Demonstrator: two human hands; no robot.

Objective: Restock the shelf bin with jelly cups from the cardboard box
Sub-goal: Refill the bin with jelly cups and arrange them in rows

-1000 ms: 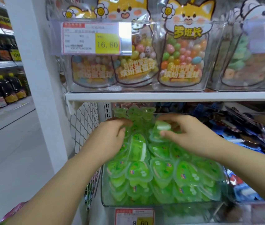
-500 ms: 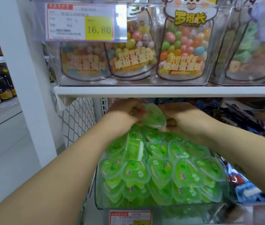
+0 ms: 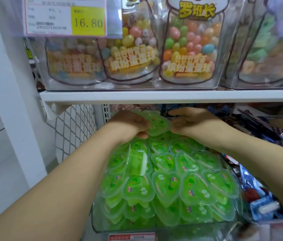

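A clear shelf bin [image 3: 94, 221] on the lower shelf is heaped with several green heart-shaped jelly cups [image 3: 166, 185]; one cup [image 3: 138, 162] stands on its edge. Both my hands reach to the back of the heap, just under the upper shelf board. My left hand [image 3: 128, 125] curls its fingers and thumb round the left side of a green jelly cup [image 3: 157, 122] held above the pile. My right hand [image 3: 192, 121] grips the same cup's right edge. The cardboard box is out of view.
The white upper shelf board [image 3: 172, 96] runs close above my hands and carries clear bins of coloured candy bags [image 3: 187, 49]. Blue-wrapped goods [image 3: 262, 206] fill the bin to the right. A wire mesh panel [image 3: 74, 129] and a white post [image 3: 7, 84] stand on the left.
Both hands have lifted a jelly cup from the middle of the heap and carried it up and back toward the rear of the bin.
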